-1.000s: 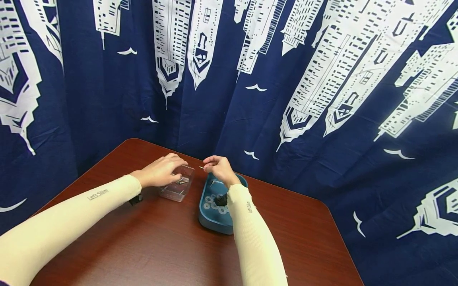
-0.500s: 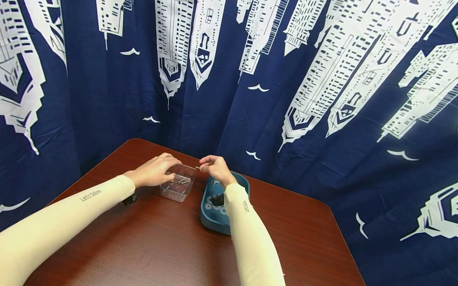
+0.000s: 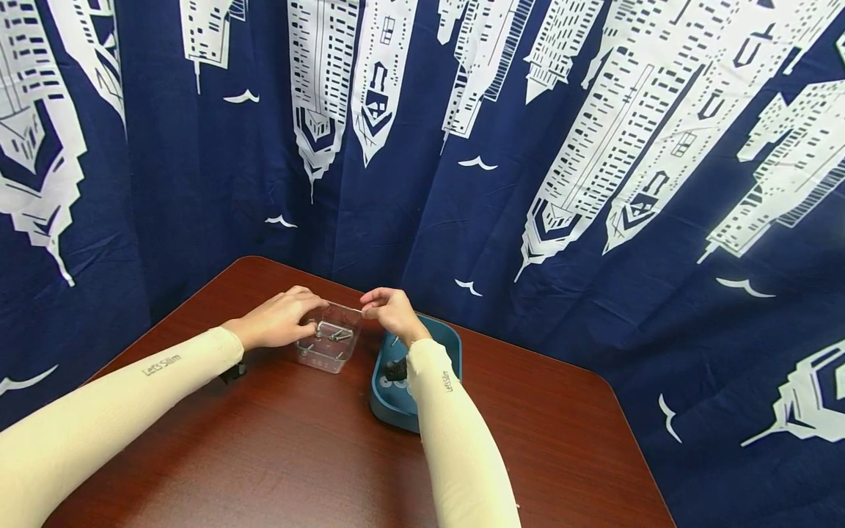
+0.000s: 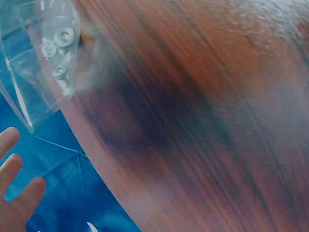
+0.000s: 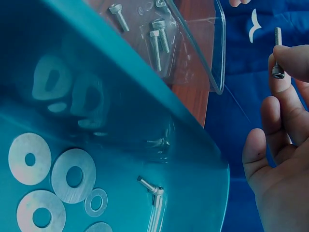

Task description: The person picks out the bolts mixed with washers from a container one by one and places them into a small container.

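Note:
My right hand pinches a socket-head screw between thumb and forefinger, its head downward in the right wrist view. It hovers beside the right rim of a clear plastic box. Inside the box lie several silvery screws. At the box's left side is my left hand, thumb and fingers spread and loosely bent, overlapping the rim in the head view. In the left wrist view its fingers hold nothing and show apart from the box.
Right of the box stands a blue tray, partly hidden by my right forearm. It holds several flat washers, a black object and shiny metal pieces. The brown table ends at a blue patterned curtain.
My right hand has moved left with the screw, from above the tray to the box's rim. My left hand has drawn slightly left, showing more of the box.

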{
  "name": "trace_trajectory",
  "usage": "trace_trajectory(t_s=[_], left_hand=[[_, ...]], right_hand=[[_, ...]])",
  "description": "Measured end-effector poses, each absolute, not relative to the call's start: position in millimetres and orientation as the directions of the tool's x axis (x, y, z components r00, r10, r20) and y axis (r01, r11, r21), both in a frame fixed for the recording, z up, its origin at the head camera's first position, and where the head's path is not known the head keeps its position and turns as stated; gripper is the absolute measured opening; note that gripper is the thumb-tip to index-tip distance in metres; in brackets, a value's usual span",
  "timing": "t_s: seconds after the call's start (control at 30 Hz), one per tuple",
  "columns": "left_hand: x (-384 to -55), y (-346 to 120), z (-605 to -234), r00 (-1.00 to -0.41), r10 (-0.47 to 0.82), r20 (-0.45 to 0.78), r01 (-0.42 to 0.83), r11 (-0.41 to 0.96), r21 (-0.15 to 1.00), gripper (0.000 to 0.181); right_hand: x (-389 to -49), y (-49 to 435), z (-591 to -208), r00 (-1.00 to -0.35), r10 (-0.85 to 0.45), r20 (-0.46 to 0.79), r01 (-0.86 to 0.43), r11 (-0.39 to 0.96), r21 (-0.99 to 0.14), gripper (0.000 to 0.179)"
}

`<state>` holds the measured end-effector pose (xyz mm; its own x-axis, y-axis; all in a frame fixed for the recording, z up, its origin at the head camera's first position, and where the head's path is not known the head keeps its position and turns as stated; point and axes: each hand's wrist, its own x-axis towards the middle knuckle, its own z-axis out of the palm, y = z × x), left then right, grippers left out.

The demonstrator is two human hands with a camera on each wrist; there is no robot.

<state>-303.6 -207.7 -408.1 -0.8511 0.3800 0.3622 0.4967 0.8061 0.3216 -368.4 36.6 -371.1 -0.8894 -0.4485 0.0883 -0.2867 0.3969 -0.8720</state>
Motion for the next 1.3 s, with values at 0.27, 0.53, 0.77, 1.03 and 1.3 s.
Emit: trace_trajectory(t_s=[0.27, 0.53, 0.77, 1.03, 1.3], left_hand=[[-302, -214, -417, -0.873, 0.355, 0.335, 0.464, 0.816, 0.344, 0.046], [-301, -213, -420, -0.867, 0.365, 0.339, 0.475, 0.811, 0.343, 0.044], [-303, -212, -424, -0.86, 0.373, 0.349, 0.491, 0.791, 0.365, 0.044], [-303, -212, -425, -0.855, 0.373, 0.361, 0.498, 0.786, 0.367, 0.043], [-304, -213, -427, -0.87, 0.362, 0.334, 0.475, 0.795, 0.377, 0.044]], right_hand=[[-367, 30, -374, -0.885, -0.458, 0.082, -0.281, 0.385, -0.879, 0.021], [-367, 24, -374, -0.878, -0.471, 0.085, -0.285, 0.372, -0.884, 0.022], [-372, 20, -383, -0.88, -0.47, 0.068, -0.271, 0.381, -0.884, 0.029], [-371, 18, -383, -0.877, -0.478, 0.039, -0.247, 0.379, -0.892, 0.032], [-375, 18, -387, -0.873, -0.487, 0.028, -0.245, 0.388, -0.889, 0.033]])
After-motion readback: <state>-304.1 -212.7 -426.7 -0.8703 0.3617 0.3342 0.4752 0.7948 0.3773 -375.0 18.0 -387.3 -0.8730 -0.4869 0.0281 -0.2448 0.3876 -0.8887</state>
